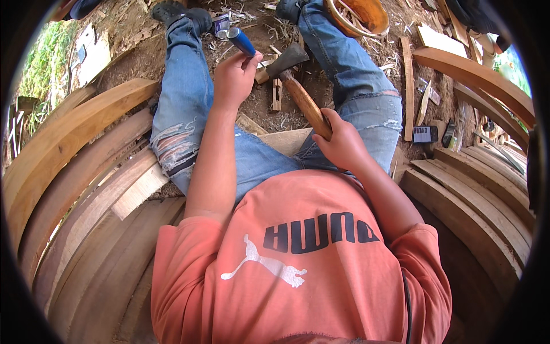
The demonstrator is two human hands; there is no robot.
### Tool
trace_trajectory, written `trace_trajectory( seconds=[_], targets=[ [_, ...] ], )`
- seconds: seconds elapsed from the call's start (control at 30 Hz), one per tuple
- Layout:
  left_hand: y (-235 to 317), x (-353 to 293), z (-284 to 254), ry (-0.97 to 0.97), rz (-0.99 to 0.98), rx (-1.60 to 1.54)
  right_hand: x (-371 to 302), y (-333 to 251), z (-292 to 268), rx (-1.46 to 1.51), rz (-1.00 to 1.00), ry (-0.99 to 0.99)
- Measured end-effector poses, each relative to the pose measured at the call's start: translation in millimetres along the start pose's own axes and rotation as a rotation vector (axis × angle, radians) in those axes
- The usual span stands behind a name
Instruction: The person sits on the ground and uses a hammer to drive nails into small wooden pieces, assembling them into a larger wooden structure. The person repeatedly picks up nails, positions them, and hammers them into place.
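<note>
My left hand [236, 77] is closed around a blue-handled chisel [242, 43], its metal-capped end pointing up and away from me. Little of the blade shows beside my fingers. In my right hand [342, 139] is the wooden handle of a hatchet [307, 106], gripped near its lower end. The dark hatchet head [289, 60] is just right of the chisel; whether they touch I cannot tell. Below the head, between my legs, lies a small slotted wood block [277, 94]. Another small wood piece [262, 75] sits near my left fingers.
Curved timbers [86, 123] and planks are stacked at the left, with more boards [481, 189] at the right. An orange tub [375, 20] holding wood scraps stands beyond my right knee. A phone [425, 135] and a purple can [220, 26] lie on the shaving-strewn ground. Another person's dark clothing [478, 14] shows at upper right.
</note>
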State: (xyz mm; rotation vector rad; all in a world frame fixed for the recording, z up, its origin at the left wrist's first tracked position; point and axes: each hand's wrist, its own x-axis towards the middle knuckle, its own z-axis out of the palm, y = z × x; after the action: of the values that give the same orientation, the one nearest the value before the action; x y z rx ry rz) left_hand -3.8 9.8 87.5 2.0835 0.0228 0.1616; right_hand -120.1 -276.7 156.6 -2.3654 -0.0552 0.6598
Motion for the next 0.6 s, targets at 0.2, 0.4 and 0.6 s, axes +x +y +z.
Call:
trace_trajectory(
  seconds=[0.2,0.4,0.6],
  targets=[
    [-7.2,3.3,6.7,0.057,0.052,-0.04,-4.1,-2.0,3.6,0.005,-0.013,0.04],
    [-8.2,3.6,5.6,0.023,-0.014,-0.024,-1.7,-3.3,2.6,0.006,-0.014,0.008],
    [-6.5,1.7,-1.6,0.045,-0.016,-0.051,2.4,-2.3,5.2,0.074,0.026,0.011]
  ],
)
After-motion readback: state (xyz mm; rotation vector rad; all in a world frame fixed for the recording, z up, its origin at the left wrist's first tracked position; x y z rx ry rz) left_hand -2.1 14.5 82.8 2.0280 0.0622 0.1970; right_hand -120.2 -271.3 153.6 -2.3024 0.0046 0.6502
